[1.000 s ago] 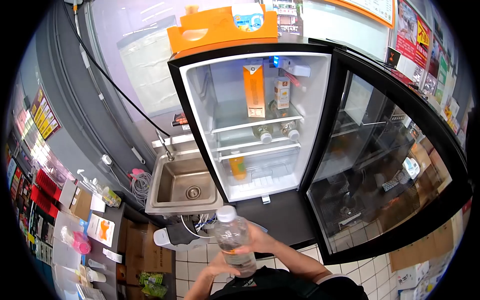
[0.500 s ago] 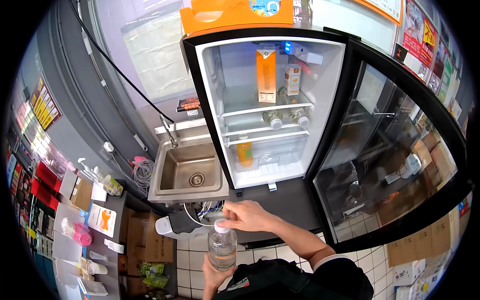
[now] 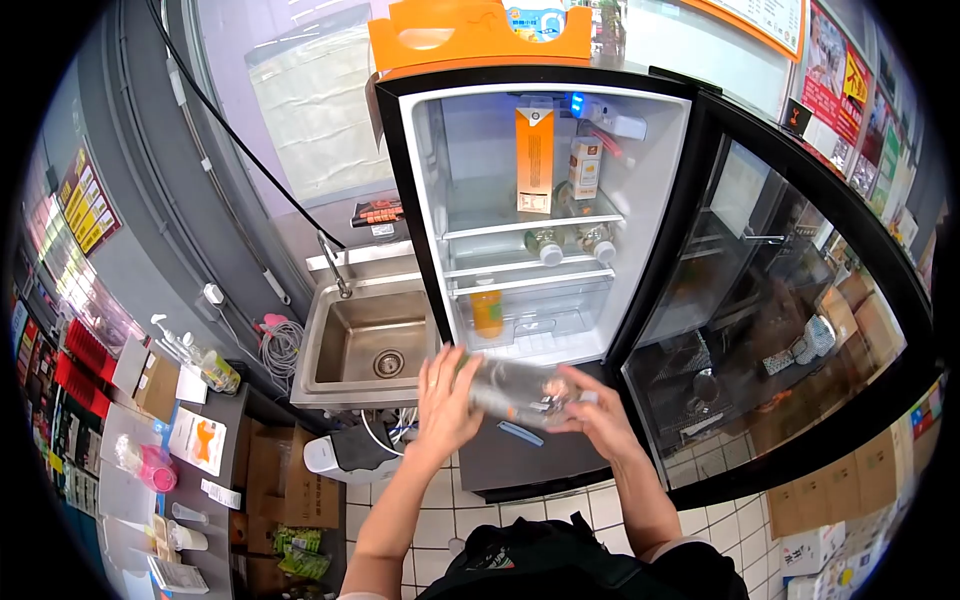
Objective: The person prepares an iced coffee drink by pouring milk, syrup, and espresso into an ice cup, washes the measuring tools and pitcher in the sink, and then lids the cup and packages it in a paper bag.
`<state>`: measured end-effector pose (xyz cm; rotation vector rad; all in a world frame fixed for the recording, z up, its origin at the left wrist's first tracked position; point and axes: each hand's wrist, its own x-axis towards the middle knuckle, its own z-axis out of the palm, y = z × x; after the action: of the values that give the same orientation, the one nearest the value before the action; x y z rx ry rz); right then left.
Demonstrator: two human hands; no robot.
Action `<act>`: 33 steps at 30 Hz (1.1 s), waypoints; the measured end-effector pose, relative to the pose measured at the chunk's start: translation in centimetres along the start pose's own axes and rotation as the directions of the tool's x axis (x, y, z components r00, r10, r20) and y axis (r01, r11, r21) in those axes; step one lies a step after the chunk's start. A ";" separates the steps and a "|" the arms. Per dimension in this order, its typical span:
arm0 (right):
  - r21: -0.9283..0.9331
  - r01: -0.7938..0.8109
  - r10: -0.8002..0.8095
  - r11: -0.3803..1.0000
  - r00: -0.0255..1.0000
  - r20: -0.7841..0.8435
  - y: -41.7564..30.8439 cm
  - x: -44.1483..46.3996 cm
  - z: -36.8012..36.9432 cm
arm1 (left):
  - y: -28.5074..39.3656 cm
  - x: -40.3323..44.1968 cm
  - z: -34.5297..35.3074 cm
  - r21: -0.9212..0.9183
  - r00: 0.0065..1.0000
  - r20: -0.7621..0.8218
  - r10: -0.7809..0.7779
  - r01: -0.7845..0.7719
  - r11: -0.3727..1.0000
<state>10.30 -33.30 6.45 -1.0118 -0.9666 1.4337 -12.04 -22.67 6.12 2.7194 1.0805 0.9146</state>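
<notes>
A clear plastic bottle [image 3: 518, 388] lies on its side in the air between my hands, just in front of the open fridge [image 3: 660, 130]; motion blurs it. My left hand [image 3: 447, 400] is wrapped round the bottle's base end. My right hand [image 3: 600, 415] grips the other end, near the cap, which is mostly hidden by the fingers. On the fridge shelves stand an orange carton [image 3: 534, 160] and a smaller white carton [image 3: 585, 168]. Two bottles [image 3: 546, 246] lie with white caps facing out. Lower down is a bottle of orange drink [image 3: 487, 310].
Left of the fridge is a steel sink [image 3: 365, 335] with a tap [image 3: 335, 265]. The glass fridge door [image 3: 780, 310] stands swung out to the right. A side counter [image 3: 215, 470] at left holds pump bottles and cups. Cardboard boxes [image 3: 840, 480] are stacked at right.
The bottle has gone from upright near my body to sideways, higher and closer to the fridge. My left hand rose with it; my right hand moved rightward, still at the cap end.
</notes>
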 end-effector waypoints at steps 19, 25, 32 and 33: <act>0.372 0.522 -0.290 0.768 0.800 -0.526 2.3 13.4 2.5 | -1.0 8.6 8.2 -0.860 0.934 0.182 -0.308 0.304 0.411; -0.260 0.385 -0.462 0.886 0.684 -0.564 3.0 21.0 1.0 | -3.0 12.1 7.3 -0.854 0.890 0.128 -0.437 0.323 0.407; -0.215 0.392 -0.365 0.894 0.361 -0.858 -1.4 20.0 -8.9 | -1.9 14.9 7.2 -0.664 0.898 -0.081 -0.433 0.275 0.695; -0.168 0.427 -0.355 0.889 0.409 -0.840 -2.7 20.4 -9.9 | -2.0 15.4 7.6 -0.629 0.896 -0.093 -0.435 0.286 0.723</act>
<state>19.36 -12.46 4.49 -1.1518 -0.3282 0.3978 -0.20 -10.12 7.05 1.8285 1.0654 1.2622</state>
